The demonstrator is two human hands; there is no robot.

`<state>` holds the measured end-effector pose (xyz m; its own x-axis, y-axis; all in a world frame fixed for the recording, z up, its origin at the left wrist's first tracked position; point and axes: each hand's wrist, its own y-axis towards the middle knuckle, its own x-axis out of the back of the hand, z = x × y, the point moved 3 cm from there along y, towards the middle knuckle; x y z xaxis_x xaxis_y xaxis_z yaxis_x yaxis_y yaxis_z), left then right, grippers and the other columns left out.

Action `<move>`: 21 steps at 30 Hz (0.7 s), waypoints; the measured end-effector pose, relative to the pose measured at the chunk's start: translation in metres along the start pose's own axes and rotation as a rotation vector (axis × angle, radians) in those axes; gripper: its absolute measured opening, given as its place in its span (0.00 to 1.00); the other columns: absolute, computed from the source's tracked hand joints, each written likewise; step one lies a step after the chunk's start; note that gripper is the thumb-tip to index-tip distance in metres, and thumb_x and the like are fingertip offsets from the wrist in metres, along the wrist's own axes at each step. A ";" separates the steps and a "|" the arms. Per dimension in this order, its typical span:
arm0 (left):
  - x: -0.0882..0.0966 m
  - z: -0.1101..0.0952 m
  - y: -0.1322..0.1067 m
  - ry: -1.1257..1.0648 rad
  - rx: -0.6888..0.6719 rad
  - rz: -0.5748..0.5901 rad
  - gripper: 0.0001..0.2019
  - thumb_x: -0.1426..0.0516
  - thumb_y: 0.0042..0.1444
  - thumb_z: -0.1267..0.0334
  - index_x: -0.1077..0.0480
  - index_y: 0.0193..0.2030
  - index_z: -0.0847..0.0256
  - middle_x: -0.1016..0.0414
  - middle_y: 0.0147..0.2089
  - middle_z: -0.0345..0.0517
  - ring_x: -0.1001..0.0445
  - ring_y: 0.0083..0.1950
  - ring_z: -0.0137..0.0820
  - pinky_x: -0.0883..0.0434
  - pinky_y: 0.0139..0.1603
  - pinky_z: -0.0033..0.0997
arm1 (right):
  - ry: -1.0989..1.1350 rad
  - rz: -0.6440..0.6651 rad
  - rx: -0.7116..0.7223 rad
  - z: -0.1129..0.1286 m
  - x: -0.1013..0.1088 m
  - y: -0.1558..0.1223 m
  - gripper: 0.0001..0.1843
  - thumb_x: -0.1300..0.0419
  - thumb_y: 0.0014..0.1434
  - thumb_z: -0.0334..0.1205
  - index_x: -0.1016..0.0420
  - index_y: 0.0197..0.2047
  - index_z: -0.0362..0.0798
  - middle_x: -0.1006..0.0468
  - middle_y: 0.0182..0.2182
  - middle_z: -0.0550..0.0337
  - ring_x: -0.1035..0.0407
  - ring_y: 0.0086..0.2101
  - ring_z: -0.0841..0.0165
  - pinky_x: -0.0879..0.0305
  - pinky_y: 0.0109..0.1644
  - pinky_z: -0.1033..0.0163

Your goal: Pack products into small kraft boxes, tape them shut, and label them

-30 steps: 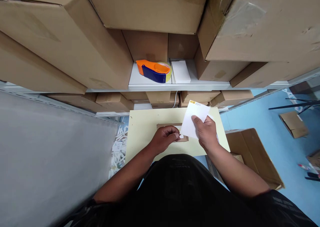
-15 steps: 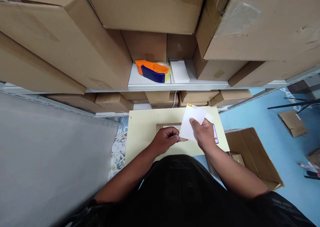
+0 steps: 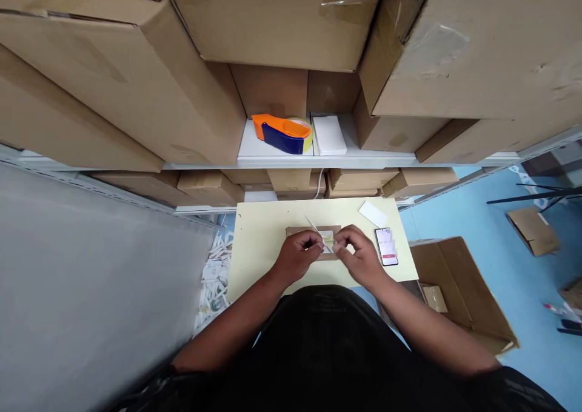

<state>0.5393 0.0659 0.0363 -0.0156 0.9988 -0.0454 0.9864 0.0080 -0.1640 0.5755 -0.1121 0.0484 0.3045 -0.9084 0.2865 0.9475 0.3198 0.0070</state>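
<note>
My left hand [image 3: 297, 257] pinches a white label sheet [image 3: 312, 223], seen almost edge-on, with its far end sticking up and away. My right hand [image 3: 359, 255] is close beside it, thumb and fingers pressed together near the sheet's lower end. What lies between those right fingertips is too small to make out. Under both hands a small cardboard box [image 3: 294, 231] lies on the cream tabletop [image 3: 259, 242], partly hidden by the fingers. A white patch shows on its top between my hands.
A phone [image 3: 386, 246] and a white paper slip [image 3: 373, 214] lie right of the box. An orange and blue tape dispenser [image 3: 284, 134] and a white paper stack [image 3: 328, 135] rest on the shelf among cartons. An open carton [image 3: 459, 291] stands right of the table.
The label sheet, held up flat by my right hand before, is now turned edge-on in my left hand. My right hand has moved left, uncovering the phone and paper slip.
</note>
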 end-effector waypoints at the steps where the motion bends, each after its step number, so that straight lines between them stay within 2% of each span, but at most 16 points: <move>1: 0.000 0.001 0.000 0.010 -0.012 -0.002 0.06 0.40 0.54 0.62 0.29 0.29 0.60 0.30 0.29 0.37 0.34 0.33 0.27 0.36 0.37 0.28 | -0.013 0.061 0.037 0.005 -0.005 -0.002 0.07 0.33 0.59 0.46 0.22 0.37 0.52 0.26 0.33 0.60 0.32 0.34 0.66 0.33 0.41 0.61; 3: 0.000 0.004 -0.002 0.024 -0.022 -0.005 0.07 0.40 0.55 0.61 0.29 0.29 0.60 0.30 0.29 0.38 0.34 0.34 0.28 0.36 0.38 0.28 | -0.020 0.088 0.047 0.010 -0.014 -0.004 0.06 0.35 0.60 0.44 0.23 0.33 0.52 0.26 0.30 0.61 0.33 0.33 0.66 0.35 0.39 0.61; 8: 0.005 0.016 -0.010 0.053 -0.002 -0.022 0.07 0.41 0.54 0.62 0.30 0.28 0.60 0.31 0.29 0.37 0.34 0.34 0.28 0.36 0.38 0.28 | 0.037 0.059 -0.087 0.000 -0.032 0.001 0.09 0.40 0.60 0.42 0.24 0.29 0.51 0.24 0.27 0.62 0.32 0.30 0.66 0.35 0.37 0.62; 12: 0.021 0.035 -0.021 0.041 0.040 -0.098 0.06 0.42 0.52 0.62 0.32 0.27 0.60 0.34 0.27 0.36 0.38 0.31 0.26 0.39 0.34 0.27 | 0.104 -0.019 -0.181 -0.012 -0.036 0.008 0.09 0.43 0.58 0.41 0.27 0.27 0.51 0.28 0.24 0.64 0.35 0.28 0.68 0.38 0.34 0.64; 14: 0.038 0.051 -0.029 0.063 0.076 -0.149 0.06 0.43 0.51 0.62 0.33 0.27 0.60 0.36 0.26 0.35 0.39 0.29 0.26 0.41 0.32 0.26 | 0.130 -0.075 -0.212 -0.016 -0.035 0.015 0.08 0.43 0.56 0.41 0.27 0.27 0.50 0.29 0.23 0.65 0.36 0.27 0.68 0.39 0.33 0.64; 16: 0.062 0.070 -0.042 0.113 0.116 -0.201 0.05 0.43 0.49 0.61 0.32 0.27 0.60 0.37 0.25 0.35 0.40 0.29 0.26 0.42 0.32 0.26 | 0.128 -0.121 -0.221 -0.017 -0.035 0.022 0.07 0.42 0.55 0.41 0.27 0.28 0.50 0.31 0.22 0.66 0.37 0.26 0.69 0.41 0.31 0.64; 18: 0.094 0.092 -0.059 0.167 0.162 -0.249 0.06 0.44 0.47 0.60 0.31 0.27 0.60 0.36 0.25 0.35 0.39 0.29 0.27 0.41 0.31 0.26 | 0.117 -0.144 -0.214 -0.017 -0.036 0.028 0.06 0.41 0.55 0.41 0.27 0.28 0.50 0.30 0.23 0.66 0.39 0.26 0.69 0.42 0.31 0.64; 21: 0.149 0.124 -0.094 0.245 0.255 -0.354 0.08 0.45 0.44 0.57 0.31 0.26 0.59 0.36 0.24 0.36 0.38 0.29 0.28 0.40 0.32 0.26 | 0.125 -0.111 -0.203 -0.014 -0.043 0.034 0.06 0.41 0.54 0.41 0.27 0.28 0.49 0.30 0.23 0.66 0.39 0.26 0.70 0.42 0.31 0.64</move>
<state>0.4240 0.2083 -0.0771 -0.2733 0.9190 0.2842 0.8556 0.3673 -0.3649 0.5963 -0.0660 0.0230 0.1955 -0.9652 0.1736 0.9721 0.1672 -0.1646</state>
